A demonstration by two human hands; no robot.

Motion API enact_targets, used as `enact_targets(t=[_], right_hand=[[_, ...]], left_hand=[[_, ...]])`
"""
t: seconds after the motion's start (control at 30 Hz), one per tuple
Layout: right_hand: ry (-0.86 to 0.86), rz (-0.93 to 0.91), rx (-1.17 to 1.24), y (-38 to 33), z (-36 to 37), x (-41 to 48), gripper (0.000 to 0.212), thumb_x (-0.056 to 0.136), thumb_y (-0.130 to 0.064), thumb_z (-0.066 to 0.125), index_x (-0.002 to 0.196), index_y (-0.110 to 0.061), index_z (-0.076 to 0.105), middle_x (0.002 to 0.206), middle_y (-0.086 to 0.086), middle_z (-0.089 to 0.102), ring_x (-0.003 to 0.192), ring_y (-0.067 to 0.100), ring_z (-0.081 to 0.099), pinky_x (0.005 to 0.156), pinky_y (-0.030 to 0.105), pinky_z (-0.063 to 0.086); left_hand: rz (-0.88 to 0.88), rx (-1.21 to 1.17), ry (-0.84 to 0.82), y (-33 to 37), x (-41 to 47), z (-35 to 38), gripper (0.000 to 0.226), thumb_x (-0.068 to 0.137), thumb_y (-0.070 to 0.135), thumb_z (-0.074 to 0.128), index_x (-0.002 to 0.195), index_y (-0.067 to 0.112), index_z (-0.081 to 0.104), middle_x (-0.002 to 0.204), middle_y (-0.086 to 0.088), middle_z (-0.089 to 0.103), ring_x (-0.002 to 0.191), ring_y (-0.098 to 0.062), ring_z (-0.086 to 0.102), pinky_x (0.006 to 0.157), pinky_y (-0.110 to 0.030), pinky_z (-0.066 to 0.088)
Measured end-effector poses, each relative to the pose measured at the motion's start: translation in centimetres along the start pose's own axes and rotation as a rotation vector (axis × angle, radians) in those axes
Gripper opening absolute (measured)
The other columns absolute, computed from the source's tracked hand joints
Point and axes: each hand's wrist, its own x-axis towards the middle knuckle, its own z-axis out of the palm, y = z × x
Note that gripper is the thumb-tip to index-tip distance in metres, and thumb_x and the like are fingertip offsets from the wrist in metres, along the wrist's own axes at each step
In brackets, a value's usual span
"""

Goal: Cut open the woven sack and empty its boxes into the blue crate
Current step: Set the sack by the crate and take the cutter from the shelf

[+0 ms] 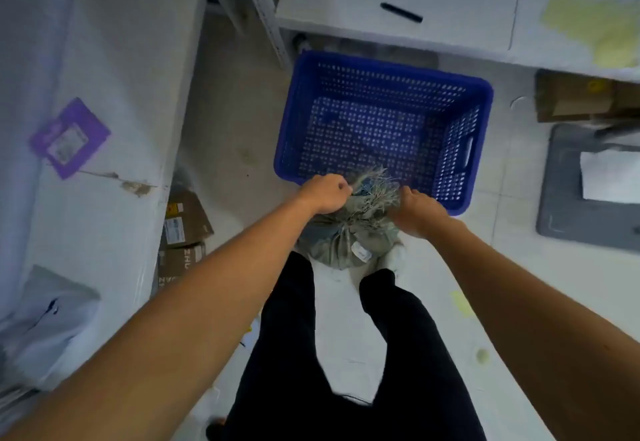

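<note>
The woven sack (341, 245) stands on the floor (221, 122) just ahead of your feet, its neck tied and its frayed top touching the near rim of the blue crate (391, 67). Your left hand (325, 193) has its fingers curled tight on the left side of the frayed top. Your right hand (417, 212) grips the right side, though its fingertips are hidden in the fibres. In my judgement you hold the top from both sides to keep the sack upright and the neck taut for cutting. I cannot tell whether either hand holds a blade. No boxes show in the crate, so emptying is not yet begun. For room, the crate sits directly beyond the sack, so the tip forward is short. The white table (114, 59) and the cardboard boxes (183, 222) beneath it crowd your left side, a grey mat (561, 205) lies to your right, and a second table edge (398, 37) stands just past the crate's far rim.
</note>
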Motion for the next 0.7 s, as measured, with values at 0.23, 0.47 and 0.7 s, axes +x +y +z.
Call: enact_targets(t=[0.23, 0.47, 0.7], right_hand=[[0.052, 0.151, 0.165, 1.8, 10.7, 11.6, 0.057, 0.097, -0.042, 0.04, 0.142, -0.008, 0.04, 0.135, 0.024, 0.056, 0.116, 0.041, 0.058, 0.095, 0.047, 0.048], [0.115, 0.258, 0.204, 3.3, 14.1, 16.9, 0.069, 0.09, -0.042, 0.064, 0.138, -0.005, 0.031, 0.137, 0.024, 0.041, 0.119, 0.044, 0.053, 0.094, 0.052, 0.046], [0.012, 0.137, 0.225, 3.0, 13.9, 18.9, 0.045, 0.098, -0.045, 0.052, 0.133, -0.018, 0.057, 0.133, 0.013, 0.062, 0.116, 0.032, 0.061, 0.094, 0.04, 0.049]], left_hand=[[-0.166, -0.174, -0.2, -5.5, 12.2, 6.0, 0.057, 0.104, 0.045, 0.046, 0.142, 0.003, 0.052, 0.146, -0.018, 0.053, 0.126, -0.036, 0.054, 0.106, -0.044, 0.045], [-0.189, -0.188, -0.226, -7.4, 18.6, 11.6, 0.094, 0.092, 0.053, 0.066, 0.159, 0.003, 0.022, 0.165, -0.013, 0.026, 0.145, -0.032, 0.035, 0.112, -0.039, 0.04], [-0.106, -0.263, -0.178, -7.5, 18.8, 13.4, 0.039, 0.095, 0.038, 0.065, 0.126, 0.014, 0.067, 0.12, -0.008, 0.07, 0.109, -0.028, 0.064, 0.093, -0.036, 0.052]])
